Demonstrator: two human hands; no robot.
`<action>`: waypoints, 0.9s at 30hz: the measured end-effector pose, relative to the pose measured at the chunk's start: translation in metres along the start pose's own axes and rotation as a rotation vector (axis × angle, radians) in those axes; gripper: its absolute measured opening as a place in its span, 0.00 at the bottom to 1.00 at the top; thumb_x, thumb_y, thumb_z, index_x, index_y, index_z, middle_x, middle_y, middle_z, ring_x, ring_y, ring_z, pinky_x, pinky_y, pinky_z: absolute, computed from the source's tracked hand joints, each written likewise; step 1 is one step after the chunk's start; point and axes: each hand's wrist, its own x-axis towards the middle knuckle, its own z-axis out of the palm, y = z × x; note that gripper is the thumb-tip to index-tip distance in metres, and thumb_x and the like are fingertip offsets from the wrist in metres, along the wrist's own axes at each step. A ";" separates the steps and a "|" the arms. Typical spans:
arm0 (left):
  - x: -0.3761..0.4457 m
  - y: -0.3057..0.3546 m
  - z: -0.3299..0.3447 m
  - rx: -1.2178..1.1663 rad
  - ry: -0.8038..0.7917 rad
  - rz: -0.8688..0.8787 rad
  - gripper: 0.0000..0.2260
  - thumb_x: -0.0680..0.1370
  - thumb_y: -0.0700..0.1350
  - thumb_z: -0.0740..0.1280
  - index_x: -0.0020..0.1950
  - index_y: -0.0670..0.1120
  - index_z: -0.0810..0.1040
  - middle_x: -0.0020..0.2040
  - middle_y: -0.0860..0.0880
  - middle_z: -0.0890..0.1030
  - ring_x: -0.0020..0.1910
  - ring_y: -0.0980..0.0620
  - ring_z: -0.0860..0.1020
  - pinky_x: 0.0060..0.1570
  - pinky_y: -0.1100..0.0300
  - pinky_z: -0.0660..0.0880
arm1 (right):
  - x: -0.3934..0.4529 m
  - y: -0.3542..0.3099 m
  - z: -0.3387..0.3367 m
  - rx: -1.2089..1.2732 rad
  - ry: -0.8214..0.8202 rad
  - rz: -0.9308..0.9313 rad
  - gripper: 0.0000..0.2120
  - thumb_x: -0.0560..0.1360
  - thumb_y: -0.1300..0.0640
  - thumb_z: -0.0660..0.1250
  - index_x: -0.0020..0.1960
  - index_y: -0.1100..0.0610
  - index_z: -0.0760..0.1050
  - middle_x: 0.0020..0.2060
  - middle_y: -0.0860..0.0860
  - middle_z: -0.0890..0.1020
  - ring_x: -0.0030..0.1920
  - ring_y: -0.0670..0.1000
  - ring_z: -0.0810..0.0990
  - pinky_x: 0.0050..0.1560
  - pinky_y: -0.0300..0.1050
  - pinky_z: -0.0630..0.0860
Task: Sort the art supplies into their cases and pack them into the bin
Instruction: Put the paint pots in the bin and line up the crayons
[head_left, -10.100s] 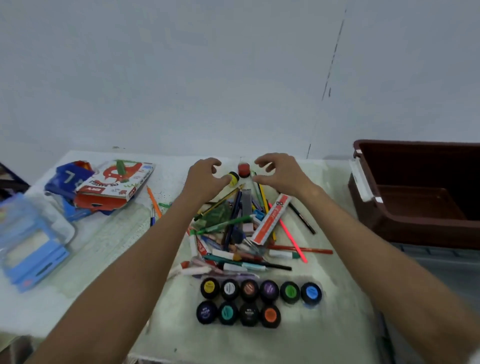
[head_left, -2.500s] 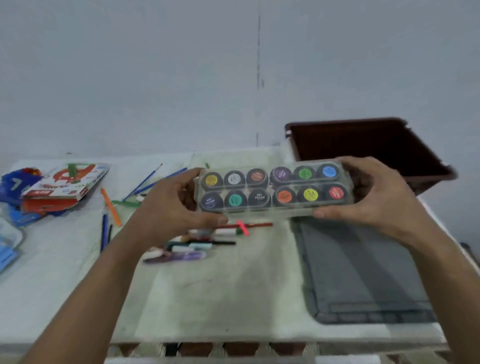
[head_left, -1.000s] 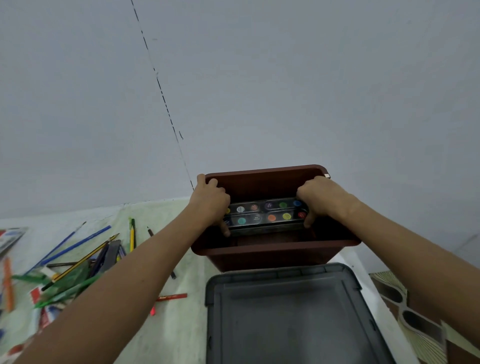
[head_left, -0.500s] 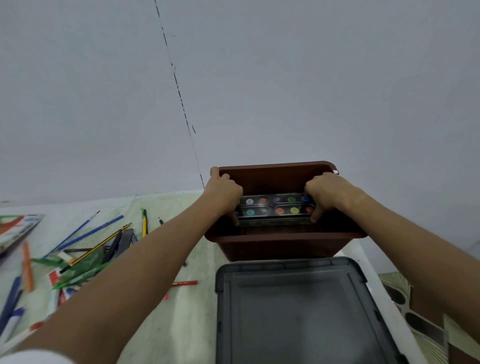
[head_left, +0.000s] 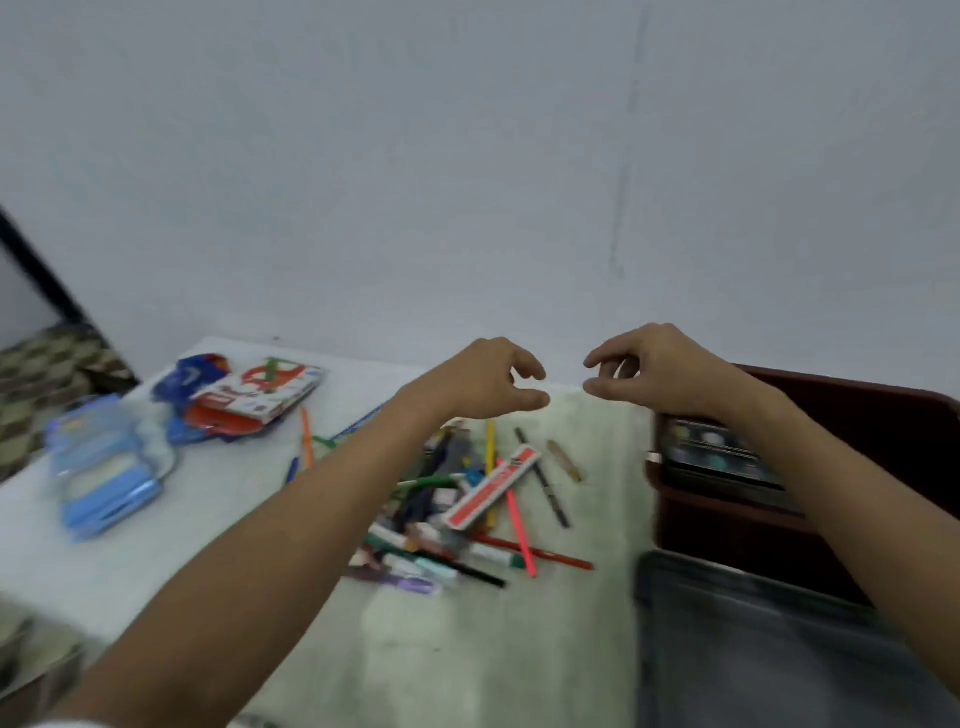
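Both hands hang empty over the table, left hand and right hand loosely curled. The paint case lies in the brown bin at right; pencils and markers are heaped centre.

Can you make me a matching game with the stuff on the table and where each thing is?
Things:
1. paint case
2. blue case
3. grey lid
4. pile of pens

Places:
A. far left of the table
B. inside the brown bin
C. middle of the table
D. in front of the bin

Pairs: 1-B, 2-A, 3-D, 4-C
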 end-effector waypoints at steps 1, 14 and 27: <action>-0.014 -0.020 -0.009 -0.007 0.008 -0.029 0.18 0.73 0.59 0.70 0.60 0.55 0.78 0.59 0.57 0.78 0.51 0.58 0.78 0.51 0.61 0.72 | 0.014 -0.019 0.013 0.015 -0.015 -0.039 0.11 0.71 0.50 0.73 0.52 0.51 0.81 0.38 0.43 0.83 0.40 0.42 0.80 0.45 0.34 0.73; -0.201 -0.322 -0.117 -0.060 0.267 -0.506 0.11 0.75 0.50 0.71 0.54 0.48 0.82 0.51 0.52 0.82 0.46 0.56 0.78 0.47 0.63 0.71 | 0.185 -0.254 0.243 0.181 -0.271 -0.322 0.10 0.71 0.53 0.73 0.51 0.55 0.82 0.39 0.47 0.83 0.38 0.44 0.79 0.39 0.28 0.71; -0.281 -0.473 -0.094 -0.304 0.431 -0.948 0.21 0.77 0.54 0.68 0.67 0.46 0.72 0.58 0.45 0.80 0.51 0.49 0.77 0.46 0.59 0.69 | 0.230 -0.359 0.410 0.239 -0.469 -0.089 0.29 0.75 0.48 0.67 0.71 0.60 0.66 0.65 0.54 0.73 0.63 0.52 0.73 0.58 0.42 0.70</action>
